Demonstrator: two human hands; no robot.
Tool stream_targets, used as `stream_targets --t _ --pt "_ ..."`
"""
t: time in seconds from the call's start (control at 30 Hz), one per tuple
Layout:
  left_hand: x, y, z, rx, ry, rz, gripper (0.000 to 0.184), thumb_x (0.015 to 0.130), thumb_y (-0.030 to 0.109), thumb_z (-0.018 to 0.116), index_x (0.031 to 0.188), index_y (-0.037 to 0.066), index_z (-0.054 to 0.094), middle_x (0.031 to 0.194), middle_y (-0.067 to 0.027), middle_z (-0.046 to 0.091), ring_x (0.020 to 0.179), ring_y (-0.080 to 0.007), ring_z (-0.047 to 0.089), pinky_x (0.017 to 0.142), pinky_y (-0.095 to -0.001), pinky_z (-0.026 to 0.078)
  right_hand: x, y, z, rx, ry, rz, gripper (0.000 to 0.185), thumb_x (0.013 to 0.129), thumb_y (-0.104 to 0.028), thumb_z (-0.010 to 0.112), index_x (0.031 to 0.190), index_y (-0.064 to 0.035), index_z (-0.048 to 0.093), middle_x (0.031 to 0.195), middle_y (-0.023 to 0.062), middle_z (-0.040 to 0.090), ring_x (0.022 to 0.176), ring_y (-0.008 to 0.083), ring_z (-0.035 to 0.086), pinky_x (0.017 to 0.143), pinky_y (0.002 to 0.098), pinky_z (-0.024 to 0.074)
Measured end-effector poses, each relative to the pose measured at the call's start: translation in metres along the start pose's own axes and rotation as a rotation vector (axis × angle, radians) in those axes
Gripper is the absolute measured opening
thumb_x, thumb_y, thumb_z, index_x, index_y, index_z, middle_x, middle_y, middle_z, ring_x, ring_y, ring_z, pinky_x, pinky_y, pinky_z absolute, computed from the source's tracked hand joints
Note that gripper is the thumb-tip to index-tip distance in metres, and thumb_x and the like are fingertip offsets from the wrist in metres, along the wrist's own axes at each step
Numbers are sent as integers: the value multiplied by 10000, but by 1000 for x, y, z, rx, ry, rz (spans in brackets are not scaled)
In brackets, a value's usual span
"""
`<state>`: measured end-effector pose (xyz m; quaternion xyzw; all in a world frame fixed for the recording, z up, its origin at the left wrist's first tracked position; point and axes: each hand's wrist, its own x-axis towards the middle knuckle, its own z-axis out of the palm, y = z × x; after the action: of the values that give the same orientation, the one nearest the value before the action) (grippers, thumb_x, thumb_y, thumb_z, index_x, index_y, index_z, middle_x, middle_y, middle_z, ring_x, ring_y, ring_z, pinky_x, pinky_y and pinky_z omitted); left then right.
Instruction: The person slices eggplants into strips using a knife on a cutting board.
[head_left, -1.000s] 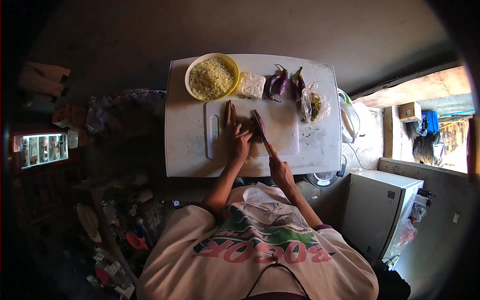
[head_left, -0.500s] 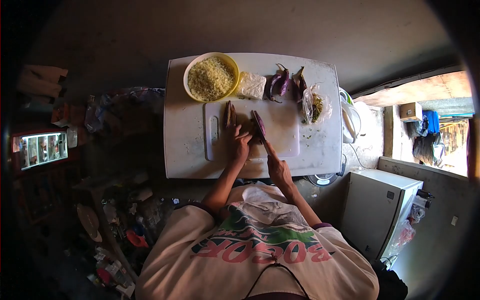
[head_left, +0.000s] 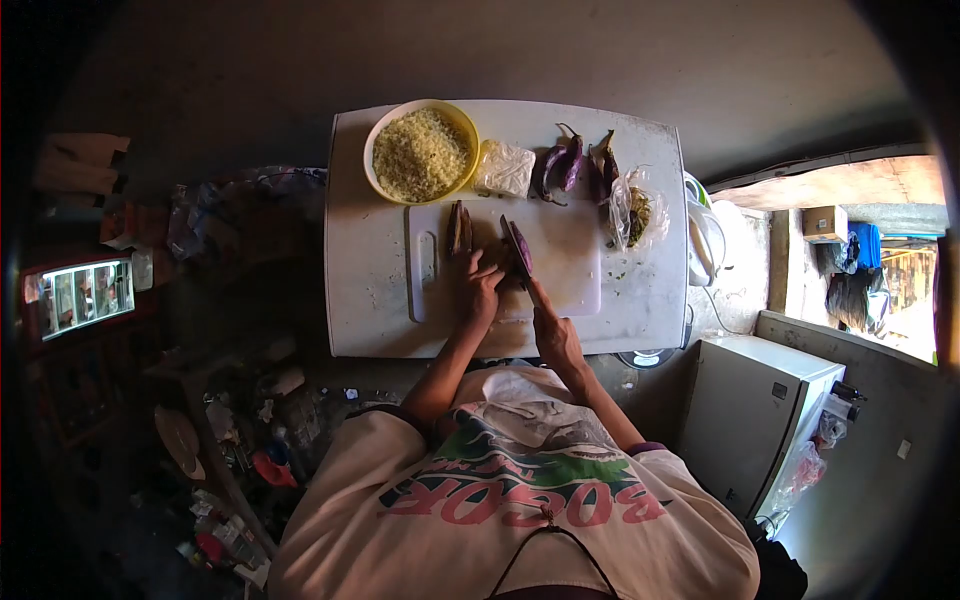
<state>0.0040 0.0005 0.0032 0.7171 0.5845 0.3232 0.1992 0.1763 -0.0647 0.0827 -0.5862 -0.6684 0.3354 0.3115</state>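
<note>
A white cutting board [head_left: 570,290] lies on the table before me. My right hand [head_left: 558,338] grips a knife [head_left: 515,243], its blade angled up and to the left over the board. Purple eggplant [head_left: 525,250] shows along the blade's right side. My left hand [head_left: 482,287] rests on the board left of the knife, fingers bent and pressed on the eggplant in shadow by the blade; its exact grip is partly hidden. Beyond those fingers lie brownish cut eggplant pieces [head_left: 460,228].
At the back of the white table [head_left: 365,310] stand a yellow bowl [head_left: 473,130] of chopped pale food and a wrapped white block [head_left: 505,169]. Several whole eggplants [head_left: 570,165] lie nearby, beside a clear plastic bag [head_left: 640,210] with greens. A white fridge [head_left: 745,420] stands at right.
The view has shifted slightly. Both hands stay in nearly the same place, and the knife blade leans a little more to the left.
</note>
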Motion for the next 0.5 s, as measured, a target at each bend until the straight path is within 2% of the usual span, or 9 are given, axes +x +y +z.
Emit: stream_targets --t 0.1,0.17,0.3,0.37,0.5 --pt "-1 -1 0 20 14 30 321 679 -100 577 908 20 768 1064 -162 734 1263 -389 543 1084 -462 437 1 -3 -3 -11 -145 209 602 1005 -94 431 1564 -275 299 817 304 641 668 496 624 608 539 477" --pt "-1 0 0 -9 -4 -2 395 688 -94 564 975 68 783 1061 -148 734 1245 -386 552 1072 -460 449 5 -4 -2 -27 -164 248 602 1008 -94 429 1563 -285 295 873 309 656 680 500 629 611 553 470" --pt "-1 -2 1 -5 11 -7 493 695 -83 557 1076 135 781 1040 -142 734 1210 -387 571 1058 -461 461 9 -2 0 -3 -140 199 604 1010 -98 432 1565 -291 290 938 304 670 718 507 636 626 561 481" --pt "-1 -6 0 90 -19 60 482 769 1 603 1188 191 745 1069 -96 736 1215 -366 556 1054 -446 454 11 -4 2 -23 -123 174 604 1013 -102 431 1567 -290 279 1014 301 672 769 511 645 645 560 502" --pt "-2 -5 1 -3 -19 25 498 765 -20 592 1194 182 743 1084 -85 734 1223 -366 548 1061 -448 450 18 0 9 7 -57 71 602 1015 -106 430 1569 -281 272 1092 299 667 818 519 647 664 563 516"
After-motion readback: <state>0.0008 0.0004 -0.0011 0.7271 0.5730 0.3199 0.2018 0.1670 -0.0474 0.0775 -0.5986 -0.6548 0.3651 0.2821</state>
